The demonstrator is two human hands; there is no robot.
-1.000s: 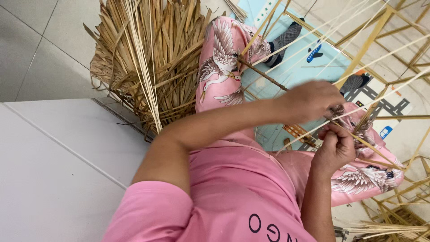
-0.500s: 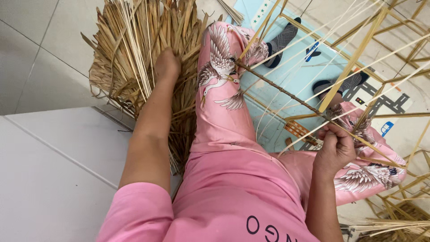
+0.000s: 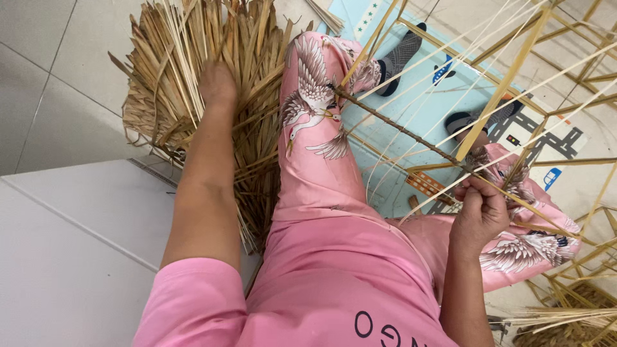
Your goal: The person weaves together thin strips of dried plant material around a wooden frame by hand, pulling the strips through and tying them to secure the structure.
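Observation:
I sit on the floor in pink clothes with bird prints. My left hand [image 3: 218, 83] reaches down into a heap of dry straw-coloured palm strips [image 3: 173, 77] at my left side, fingers buried among them. My right hand [image 3: 481, 209] is closed around thin pale strands where they meet a woven rod [image 3: 398, 128] that runs across my lap. Long yellow bamboo slats [image 3: 501, 83] fan out from that spot. What the left fingers grip is hidden by the strips.
A light blue play mat [image 3: 424, 96] lies under my legs, my socked feet [image 3: 402, 54] on it. Grey floor tiles [image 3: 45, 83] are at the left, a white surface [image 3: 71, 257] near me. More bamboo pieces [image 3: 565, 315] lie at the lower right.
My left hand left the weaving point near my right hand and swung out left into the heap of dry strips. The right hand kept its hold on the strands.

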